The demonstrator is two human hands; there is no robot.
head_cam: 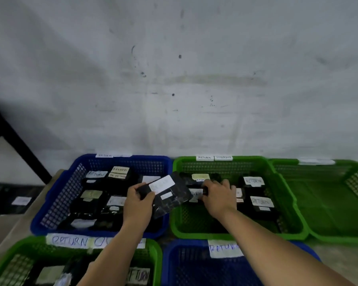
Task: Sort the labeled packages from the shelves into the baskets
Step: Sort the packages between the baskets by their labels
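My left hand [137, 200] grips a black package with white labels [170, 193], held above the seam between the blue basket [56, 195] and the middle green basket [285, 195]. My right hand [219, 195] reaches into the green basket and rests on a black package labelled RETURN [195, 193]; its fingers curl over the package, and whether it is gripped is unclear. Both baskets hold several black packages with white or yellow labels.
An empty-looking green basket [327, 203] stands at the right. In front are a green basket [15, 265] with packages and a blue basket [194, 269], each with a RETURN label. A grey wall rises right behind the baskets. A dark shelf frame [15, 141] stands at left.
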